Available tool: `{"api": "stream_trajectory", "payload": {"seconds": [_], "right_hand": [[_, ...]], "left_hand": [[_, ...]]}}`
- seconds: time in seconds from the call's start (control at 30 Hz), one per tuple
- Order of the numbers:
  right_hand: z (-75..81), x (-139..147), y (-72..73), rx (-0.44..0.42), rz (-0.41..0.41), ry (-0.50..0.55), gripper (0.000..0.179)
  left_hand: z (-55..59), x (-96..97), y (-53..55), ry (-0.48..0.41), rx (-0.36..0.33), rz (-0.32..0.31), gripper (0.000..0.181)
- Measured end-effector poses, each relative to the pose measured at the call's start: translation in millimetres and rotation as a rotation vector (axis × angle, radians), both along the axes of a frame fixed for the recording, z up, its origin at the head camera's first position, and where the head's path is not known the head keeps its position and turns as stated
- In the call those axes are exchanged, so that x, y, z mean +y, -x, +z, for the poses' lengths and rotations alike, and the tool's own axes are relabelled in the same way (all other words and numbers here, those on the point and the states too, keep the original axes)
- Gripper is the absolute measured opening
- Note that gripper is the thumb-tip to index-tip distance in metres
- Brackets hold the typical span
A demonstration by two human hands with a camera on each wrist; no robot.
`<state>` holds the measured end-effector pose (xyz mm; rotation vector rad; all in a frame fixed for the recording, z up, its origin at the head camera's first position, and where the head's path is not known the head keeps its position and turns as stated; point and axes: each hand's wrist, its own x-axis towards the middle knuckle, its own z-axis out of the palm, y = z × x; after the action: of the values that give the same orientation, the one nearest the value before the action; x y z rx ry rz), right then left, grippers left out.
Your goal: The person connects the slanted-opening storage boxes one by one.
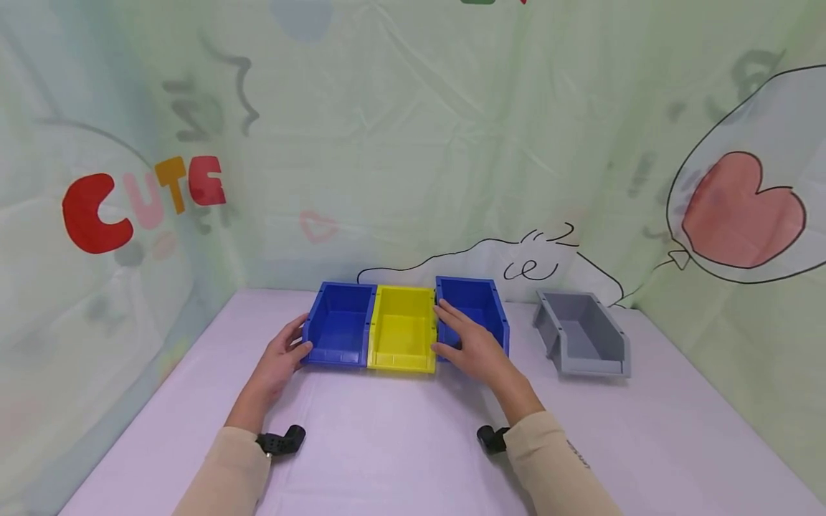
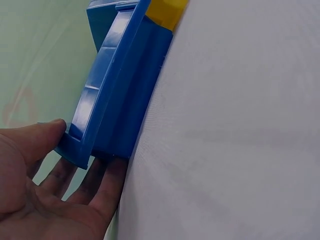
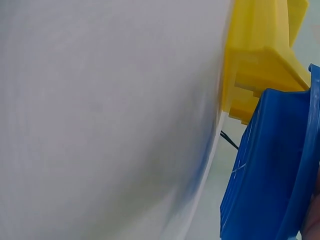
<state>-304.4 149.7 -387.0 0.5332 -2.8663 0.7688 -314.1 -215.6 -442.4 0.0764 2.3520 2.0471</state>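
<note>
Three plastic storage bins stand in a row at the back of the table: a left blue bin (image 1: 338,326), a yellow bin (image 1: 403,326) and a right blue bin (image 1: 471,297). My left hand (image 1: 284,358) holds the left blue bin by its outer side, thumb (image 2: 42,137) on the front corner and fingers along the wall. My right hand (image 1: 474,351) reaches across the right blue bin and grips it near its left wall, beside the yellow bin. In the right wrist view this blue bin (image 3: 270,165) is tilted and raised off the table; only a sliver of hand shows there.
A grey bin (image 1: 584,333) stands apart on the right of the table (image 1: 387,444). A printed cloth backdrop (image 1: 413,158) closes in the back and both sides. Each wrist wears a small black camera.
</note>
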Motion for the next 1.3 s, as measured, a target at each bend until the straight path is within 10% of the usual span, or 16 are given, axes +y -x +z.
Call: {"api": "stream_trajectory", "payload": {"seconds": [1.3], "right_hand": [[-14.4,0,0.2,-0.097,0.003,-0.059,0.077]], "left_hand": [[3.3,2.6,-0.2,0.000,-0.005,0.018,0.063]]}}
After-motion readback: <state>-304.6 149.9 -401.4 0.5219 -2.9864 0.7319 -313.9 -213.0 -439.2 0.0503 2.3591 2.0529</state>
